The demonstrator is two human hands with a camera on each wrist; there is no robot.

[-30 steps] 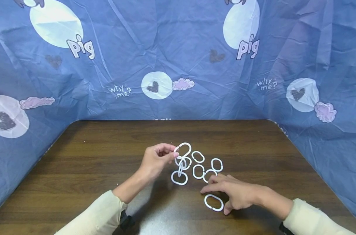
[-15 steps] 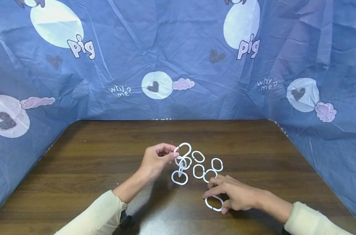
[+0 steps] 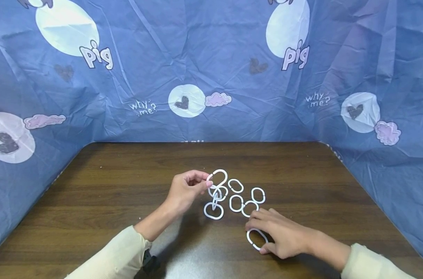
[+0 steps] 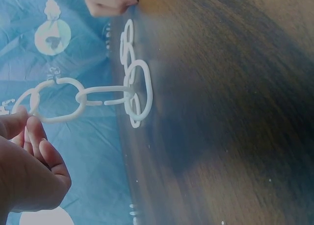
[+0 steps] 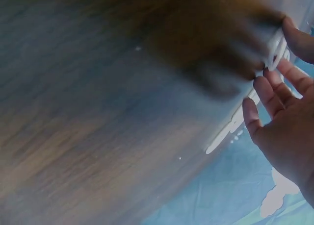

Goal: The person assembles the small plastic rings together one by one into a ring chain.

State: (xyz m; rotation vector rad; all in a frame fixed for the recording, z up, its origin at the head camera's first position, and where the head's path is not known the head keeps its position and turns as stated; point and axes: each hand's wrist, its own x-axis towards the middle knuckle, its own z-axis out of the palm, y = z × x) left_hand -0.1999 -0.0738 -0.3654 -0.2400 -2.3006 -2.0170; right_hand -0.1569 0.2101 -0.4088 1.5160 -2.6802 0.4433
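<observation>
— While the wooden tabletop [image 3: 128, 186] carries everything, why does the chain of white rings [image 3: 215, 192] stand up from it?

— Its top link is pinched in the left hand [image 3: 185, 190], so the linked rings hang down, the lowest resting on the wood.

— And the loose rings [image 3: 244, 199]?

— Scattered flat just right of the chain, within easy reach of either hand.

— The right hand [image 3: 281, 234]?

— Its fingers are curled over a single ring [image 3: 256, 238] near the front edge, gripping it against the tabletop, well apart from the chain.
</observation>
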